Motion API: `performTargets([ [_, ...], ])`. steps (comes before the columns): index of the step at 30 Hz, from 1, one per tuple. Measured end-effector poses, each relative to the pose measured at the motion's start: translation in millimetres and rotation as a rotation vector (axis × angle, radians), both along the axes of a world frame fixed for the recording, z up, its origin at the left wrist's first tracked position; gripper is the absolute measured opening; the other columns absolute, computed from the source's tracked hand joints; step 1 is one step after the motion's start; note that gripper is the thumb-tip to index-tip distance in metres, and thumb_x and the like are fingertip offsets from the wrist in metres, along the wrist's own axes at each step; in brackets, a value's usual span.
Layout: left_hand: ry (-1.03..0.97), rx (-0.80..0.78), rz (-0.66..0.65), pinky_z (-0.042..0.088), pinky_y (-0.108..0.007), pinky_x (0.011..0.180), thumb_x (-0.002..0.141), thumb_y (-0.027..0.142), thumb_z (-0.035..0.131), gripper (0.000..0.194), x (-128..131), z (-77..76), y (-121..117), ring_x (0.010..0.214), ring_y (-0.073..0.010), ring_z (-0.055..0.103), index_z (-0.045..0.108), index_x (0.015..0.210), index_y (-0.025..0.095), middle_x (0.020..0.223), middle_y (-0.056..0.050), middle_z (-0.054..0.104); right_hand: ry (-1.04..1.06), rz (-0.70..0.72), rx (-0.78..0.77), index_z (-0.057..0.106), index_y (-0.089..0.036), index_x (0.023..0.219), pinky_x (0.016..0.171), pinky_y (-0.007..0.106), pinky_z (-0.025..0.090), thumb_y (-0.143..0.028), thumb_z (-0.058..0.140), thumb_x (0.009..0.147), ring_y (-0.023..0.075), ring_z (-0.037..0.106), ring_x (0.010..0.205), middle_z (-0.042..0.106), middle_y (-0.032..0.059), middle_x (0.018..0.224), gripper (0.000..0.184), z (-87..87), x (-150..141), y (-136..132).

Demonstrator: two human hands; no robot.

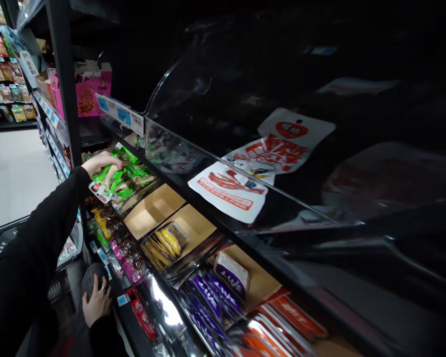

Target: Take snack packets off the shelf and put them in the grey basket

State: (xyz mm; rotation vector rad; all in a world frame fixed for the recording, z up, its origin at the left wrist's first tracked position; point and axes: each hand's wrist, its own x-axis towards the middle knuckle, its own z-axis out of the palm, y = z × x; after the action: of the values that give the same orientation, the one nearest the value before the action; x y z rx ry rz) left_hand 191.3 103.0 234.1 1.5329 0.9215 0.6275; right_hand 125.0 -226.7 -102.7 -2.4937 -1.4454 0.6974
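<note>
Pale floor [15, 166] at far left, beside dark shop shelving [62, 74] hung with price labels. Black upright and clear curved divider [208, 148] near the reaching arm, with 1 pink box [92, 94] behind. White-and-red pouch [228, 191] lying to the right, beyond the divider. Below, in a row of bins: 1 bare cardboard compartment [152, 210], then yellow packets [169, 240], purple packets [217, 292] and orange packets [278, 334]. Pink packets [128, 258] lower down, at the shelf's near side. Shopping basket [7, 225] at left, partly under the sleeve.

Left hand [104, 162]: on green-and-white packs [113, 186] in the far bin; fingers bent and close together, pinch on any 1 pack impossible to tell. Right hand [97, 300]: 1 ring worn, resting on a grey-clad knee [92, 275], fingers slightly spread, holding nothing.
</note>
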Motion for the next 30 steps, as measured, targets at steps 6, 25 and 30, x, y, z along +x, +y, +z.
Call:
performTargets([
  [6,-0.088,-0.233,0.12,0.047,-0.026,0.053,0.042,0.007,0.068,0.031,-90,1.3,-82,0.053,-0.0167,0.06,0.064,0.072,0.011,0.062,-0.004,0.066,0.025,0.015,0.066,0.043,-0.031,0.138,0.087,0.058,0.044,-0.033,0.054,0.068,0.0409,0.05,0.122,0.043,0.0134,0.144,0.071,-4.5,-2,3],
  [25,0.061,-0.283,0.505,0.047,-0.029,0.076,0.049,0.018,0.078,0.048,-221,-101.9,-371,0.079,-0.0211,0.063,0.064,0.094,0.011,0.086,-0.005,0.07,1.358,0.168,0.609,0.058,-0.017,0.094,0.078,0.029,0.053,-0.044,0.072,0.066,0.0179,0.064,0.085,0.068,0.0057,0.092,0.041,219.3,1,15],
  [30,-0.098,-0.333,0.51,0.048,-0.03,0.077,0.048,0.018,0.08,0.049,-218,-101.0,-390,0.078,-0.0212,0.064,0.066,0.094,0.012,0.087,-0.006,0.071,1.215,0.138,0.671,0.056,-0.018,0.082,0.067,0.026,0.053,-0.04,0.07,0.068,0.0146,0.062,0.07,0.066,0.0022,0.076,0.029,235.5,-8,15],
])
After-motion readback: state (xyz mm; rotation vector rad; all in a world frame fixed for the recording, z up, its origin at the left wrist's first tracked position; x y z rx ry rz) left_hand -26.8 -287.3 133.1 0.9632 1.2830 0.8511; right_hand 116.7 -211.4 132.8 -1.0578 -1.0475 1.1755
